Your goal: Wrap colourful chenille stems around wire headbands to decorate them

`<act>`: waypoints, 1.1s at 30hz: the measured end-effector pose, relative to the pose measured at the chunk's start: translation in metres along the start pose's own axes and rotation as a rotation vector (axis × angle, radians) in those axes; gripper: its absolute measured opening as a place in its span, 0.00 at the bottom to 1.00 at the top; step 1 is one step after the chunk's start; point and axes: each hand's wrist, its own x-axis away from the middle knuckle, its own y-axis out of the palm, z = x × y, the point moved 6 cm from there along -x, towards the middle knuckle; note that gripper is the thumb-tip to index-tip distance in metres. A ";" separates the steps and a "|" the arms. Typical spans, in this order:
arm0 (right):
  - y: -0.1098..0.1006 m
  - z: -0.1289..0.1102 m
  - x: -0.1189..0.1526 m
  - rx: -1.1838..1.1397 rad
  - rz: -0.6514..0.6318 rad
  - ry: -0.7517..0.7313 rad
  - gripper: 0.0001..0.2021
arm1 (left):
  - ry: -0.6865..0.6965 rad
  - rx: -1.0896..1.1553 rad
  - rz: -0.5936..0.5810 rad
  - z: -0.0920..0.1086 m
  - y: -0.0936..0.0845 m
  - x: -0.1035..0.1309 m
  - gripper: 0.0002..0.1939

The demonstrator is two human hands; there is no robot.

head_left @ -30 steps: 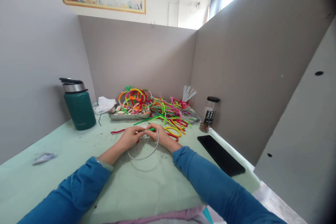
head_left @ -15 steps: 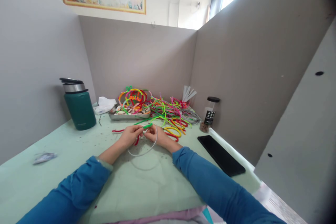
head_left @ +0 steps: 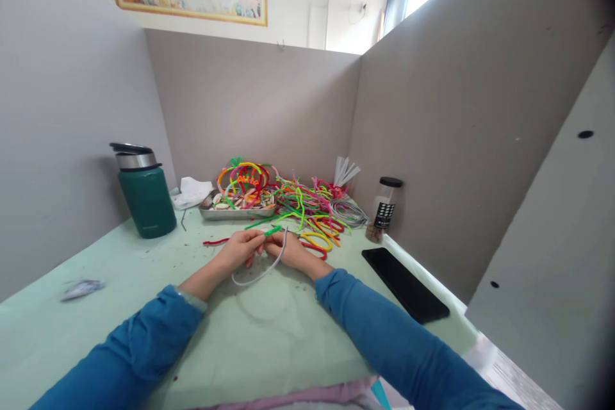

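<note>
Both hands meet above the table in the middle, fingertips pinched close together. My left hand is closed on a short green pipe cleaner that sticks up between the fingers. My right hand is closed beside it, holding a thin grey hoop, like a bare headband, which curves down below both hands. One end of the hoop passes in front of the right fingers. A red pipe cleaner pokes out left of my left hand; its other part is hidden. The exact grip points are covered by the fingers.
Behind the hands stand a metal tray with wooden bits and colourful wrapped hoops, and a heap of pipe cleaners. A green bottle is at left; a jar and black phone are at right. Grey partitions enclose the table.
The green piece between my fingers has shifted slightly right and tilted up. The hoop has swung a little left. The red end below the left fingers is now mostly hidden.
</note>
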 end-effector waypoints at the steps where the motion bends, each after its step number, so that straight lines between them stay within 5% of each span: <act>1: 0.000 -0.001 0.000 0.000 0.007 -0.008 0.11 | 0.006 0.007 0.001 0.000 0.000 0.000 0.17; 24: -0.004 0.007 -0.003 -0.141 0.142 0.014 0.13 | 0.128 0.021 0.135 0.020 -0.006 0.005 0.17; 33: -0.006 -0.001 0.001 0.015 0.159 -0.043 0.11 | 0.118 0.041 0.157 0.014 -0.008 0.003 0.17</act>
